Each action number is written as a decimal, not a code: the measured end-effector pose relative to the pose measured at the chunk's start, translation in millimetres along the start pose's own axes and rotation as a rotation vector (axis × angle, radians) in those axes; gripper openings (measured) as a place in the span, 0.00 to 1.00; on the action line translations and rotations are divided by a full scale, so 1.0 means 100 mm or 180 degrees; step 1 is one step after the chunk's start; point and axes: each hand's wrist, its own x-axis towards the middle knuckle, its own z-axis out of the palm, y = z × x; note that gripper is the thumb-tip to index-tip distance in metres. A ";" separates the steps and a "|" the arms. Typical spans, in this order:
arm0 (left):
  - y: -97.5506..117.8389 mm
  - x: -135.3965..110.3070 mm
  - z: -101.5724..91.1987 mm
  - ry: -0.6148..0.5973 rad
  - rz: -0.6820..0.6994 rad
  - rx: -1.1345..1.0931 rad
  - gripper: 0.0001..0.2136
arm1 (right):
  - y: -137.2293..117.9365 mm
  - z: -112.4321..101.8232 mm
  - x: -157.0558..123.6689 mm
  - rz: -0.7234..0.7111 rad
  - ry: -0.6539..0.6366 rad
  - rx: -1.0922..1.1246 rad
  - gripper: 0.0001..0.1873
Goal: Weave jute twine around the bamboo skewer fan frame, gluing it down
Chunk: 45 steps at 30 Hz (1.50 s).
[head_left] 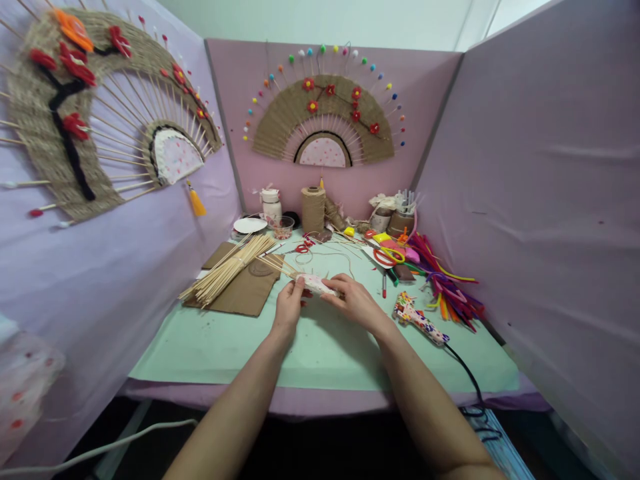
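Directly on the near side of the twine spool (313, 212), a white spotted cloth piece (315, 284) sits between both hands. Left hand (289, 305): partly closed, thumb on the piece's left end. Right hand (354, 301): fingers bent, tips gripping its right end. Thin sticks (277, 265) extend beyond the left end; attachment unclear. Left of the spool and nearer: stick bundle (233, 267) over cardboard (243, 297). Right of the spool and nearer: patterned glue gun (421, 321), lying flat.
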 end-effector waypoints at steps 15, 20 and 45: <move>-0.05 0.05 -0.05 0.0184 -0.0336 -0.0371 0.38 | 0.01 -0.01 -0.03 -0.0066 -0.0048 -0.0080 0.17; 0.00 0.03 -0.05 -0.0055 -0.0422 -0.0304 0.36 | 0.06 0.01 -0.04 -0.0089 -0.0007 -0.0065 0.17; -0.01 0.03 -0.27 -0.1200 0.1649 0.3215 0.04 | 0.40 0.12 -0.11 0.0005 -0.0417 -0.0547 0.26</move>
